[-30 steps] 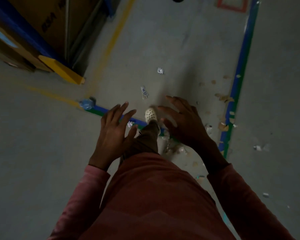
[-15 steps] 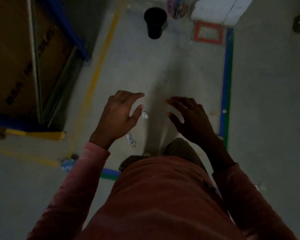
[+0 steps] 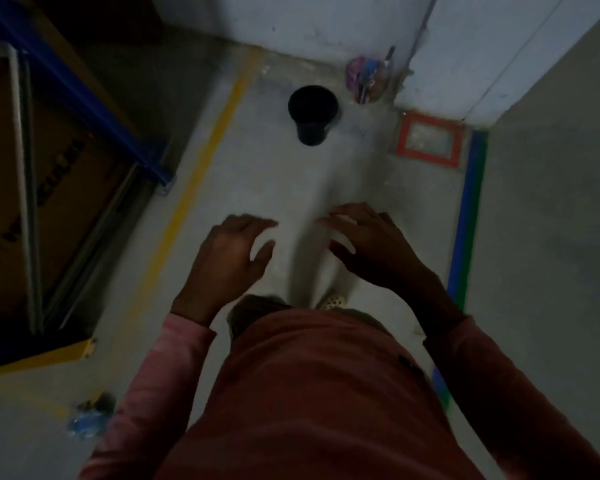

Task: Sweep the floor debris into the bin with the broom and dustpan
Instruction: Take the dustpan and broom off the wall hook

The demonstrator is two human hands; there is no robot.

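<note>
Two hands empty, fingers loosely spread: left hand (image 3: 227, 263), right hand (image 3: 378, 251), over grey concrete floor (image 3: 291, 188). Round black plastic bin (image 3: 313, 114) upright ahead, near pale wall (image 3: 309, 22). We judge it light, rigid; grip by rim.

The grey floor (image 3: 257, 188) under me carries a black bin (image 3: 312, 114) standing near the wall, a yellow line (image 3: 194, 188), blue-green tape (image 3: 468, 209) and a red-taped square (image 3: 429, 140).
</note>
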